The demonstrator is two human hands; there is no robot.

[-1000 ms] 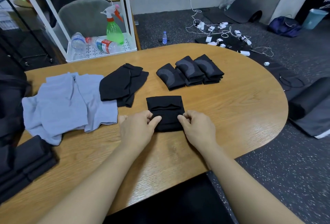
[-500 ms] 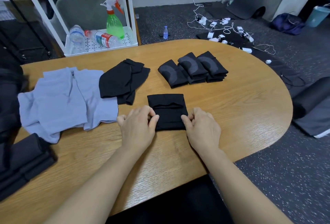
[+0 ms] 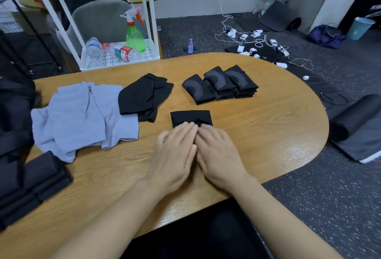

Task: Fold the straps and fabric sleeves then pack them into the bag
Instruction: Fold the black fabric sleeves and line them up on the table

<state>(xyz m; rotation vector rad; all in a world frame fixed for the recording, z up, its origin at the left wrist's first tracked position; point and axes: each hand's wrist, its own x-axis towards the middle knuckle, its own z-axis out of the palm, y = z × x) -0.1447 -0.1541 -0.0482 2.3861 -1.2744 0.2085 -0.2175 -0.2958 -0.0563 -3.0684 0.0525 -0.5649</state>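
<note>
A black fabric sleeve (image 3: 190, 116) lies folded on the wooden table (image 3: 268, 126) in front of me. My left hand (image 3: 175, 153) and my right hand (image 3: 216, 151) lie side by side over its near part, fingers straight and flat, pressing it down; only its far edge shows. Behind it sit three folded black sleeves with grey arcs (image 3: 220, 84). A loose pile of black sleeves (image 3: 142, 95) lies to the left, beside light grey-blue fabric pieces (image 3: 82, 114). A black bag (image 3: 14, 114) stands at the left edge.
Folded black pieces (image 3: 31, 182) are stacked at the table's near left. A white cart (image 3: 115, 52) with bottles and a green spray bottle (image 3: 135, 35) stands behind the table. Cables and chargers (image 3: 257, 44) litter the floor; dark mats (image 3: 358, 126) lie to the right.
Both hands let go of the sleeve's near corners, came together and now lie flat on top of it. The near part has been folded over, so the piece looks shorter.
</note>
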